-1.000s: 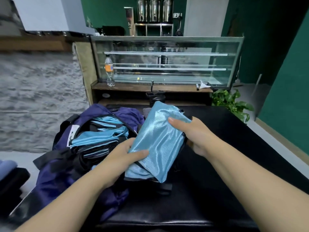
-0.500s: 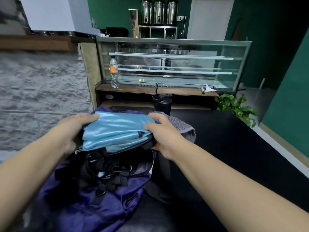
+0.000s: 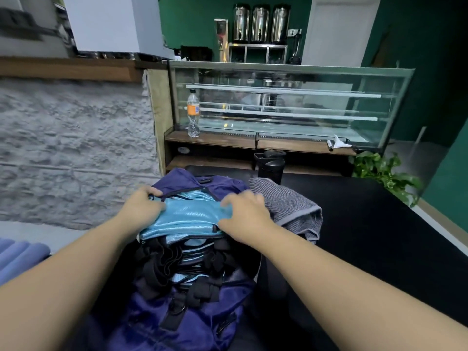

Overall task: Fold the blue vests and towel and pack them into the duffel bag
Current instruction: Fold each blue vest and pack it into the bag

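While both hands (image 3: 192, 211) grasp blue vest (image 3: 187, 219) ends over duffel bag (image 3: 177, 323) opening, towel (image 3: 286, 206) lies beside.

A long glass display case (image 3: 291, 102) stands behind the black surface (image 3: 367, 236). On its wooden ledge stand a clear plastic bottle with an orange label (image 3: 193, 113) and, far right, crumpled white paper (image 3: 339, 143). A black lidded tumbler (image 3: 272, 166) stands at the surface's far edge, a green leafy plant (image 3: 385, 171) beside it. Three steel urns (image 3: 260, 24) line the back shelf.
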The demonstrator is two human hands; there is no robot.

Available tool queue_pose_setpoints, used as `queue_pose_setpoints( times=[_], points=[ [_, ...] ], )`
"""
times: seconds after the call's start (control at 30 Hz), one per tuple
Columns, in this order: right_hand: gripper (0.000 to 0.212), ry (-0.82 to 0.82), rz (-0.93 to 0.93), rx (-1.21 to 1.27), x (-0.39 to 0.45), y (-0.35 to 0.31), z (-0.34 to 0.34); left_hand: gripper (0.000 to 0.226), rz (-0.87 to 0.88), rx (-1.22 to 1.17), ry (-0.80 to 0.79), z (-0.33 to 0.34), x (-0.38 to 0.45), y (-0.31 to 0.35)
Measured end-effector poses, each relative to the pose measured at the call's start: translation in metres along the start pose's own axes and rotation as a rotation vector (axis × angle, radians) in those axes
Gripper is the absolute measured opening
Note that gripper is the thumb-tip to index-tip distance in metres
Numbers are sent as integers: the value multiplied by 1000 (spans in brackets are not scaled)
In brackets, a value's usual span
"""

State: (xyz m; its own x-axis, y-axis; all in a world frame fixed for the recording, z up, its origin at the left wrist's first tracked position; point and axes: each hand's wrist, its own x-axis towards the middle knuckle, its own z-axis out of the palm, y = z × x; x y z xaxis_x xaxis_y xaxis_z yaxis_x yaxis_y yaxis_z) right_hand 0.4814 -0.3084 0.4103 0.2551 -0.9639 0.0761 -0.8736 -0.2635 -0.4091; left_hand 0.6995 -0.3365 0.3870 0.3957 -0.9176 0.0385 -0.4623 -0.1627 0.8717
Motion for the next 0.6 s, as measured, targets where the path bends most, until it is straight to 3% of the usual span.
queue_pose_setpoints(
  times=[0.07, 0.17, 0.27, 0.37, 0.43, 0.5, 0.53, 0.6],
  points=[
    [47, 91, -322, -41, 0, -16, -7, 19, 78, 156, -70, -1, -3, -5],
    [65, -130, -540, -51, 4, -35, 6, 17, 160, 492, -219, -10, -8, -7],
    [68, -300, -475, -309, 13, -31, 42, 15, 262, 941, -339, -24, -16, -8],
    [54, -264, -403, -225, 22, -21, 62, 19, 402, 1439, -333, -38, -21, -13],
    [50, -270, -352, -137, 26, -16, 65, 21, 495, 1609, -328, -44, -28, -15],
    [50, -281, -303, -94, 29, -13, 66, 29, 720, 1662, -328, -48, -36, -27],
    [50, -287, -285, -84, 30, -13, 66, 29, 939, 1574, -289, -51, -37, -34],
    [48, -293, -259, -74, 31, -13, 66, 18, 1158, 1440, -249, -57, -37, -43]
  ],
)
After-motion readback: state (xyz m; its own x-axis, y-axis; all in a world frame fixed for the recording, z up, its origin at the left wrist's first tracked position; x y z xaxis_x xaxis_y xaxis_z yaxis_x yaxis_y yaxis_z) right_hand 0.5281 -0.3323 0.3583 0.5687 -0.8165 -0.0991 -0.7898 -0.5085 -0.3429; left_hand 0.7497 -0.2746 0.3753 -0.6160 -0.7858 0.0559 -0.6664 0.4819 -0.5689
